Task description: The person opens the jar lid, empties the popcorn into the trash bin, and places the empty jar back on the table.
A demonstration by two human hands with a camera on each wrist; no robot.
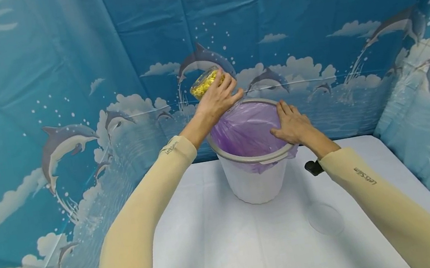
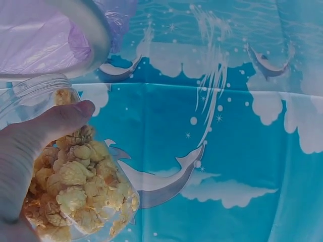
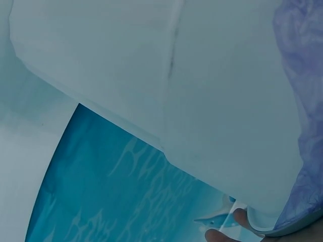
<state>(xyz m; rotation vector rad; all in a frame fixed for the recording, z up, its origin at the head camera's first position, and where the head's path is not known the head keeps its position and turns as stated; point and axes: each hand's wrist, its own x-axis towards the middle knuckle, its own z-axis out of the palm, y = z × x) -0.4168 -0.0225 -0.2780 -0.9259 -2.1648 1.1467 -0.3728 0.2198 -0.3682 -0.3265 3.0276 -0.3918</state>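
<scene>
My left hand grips a clear jar holding yellow, crumpled pieces that look like dried flowers. The jar is tilted, its base up and its uncovered mouth down by the rim of a white trash can. A purple bag lines the can and folds over its grey rim. On the can's right side, my right hand holds the rim, with the thumb over the inside. Fingertips of that hand show low in the right wrist view, beside the rim.
A clear round lid lies on the white tabletop, in front of and right of the can. A small black object sits by the right wrist. Behind stands a blue dolphin-print curtain, which also runs along both sides.
</scene>
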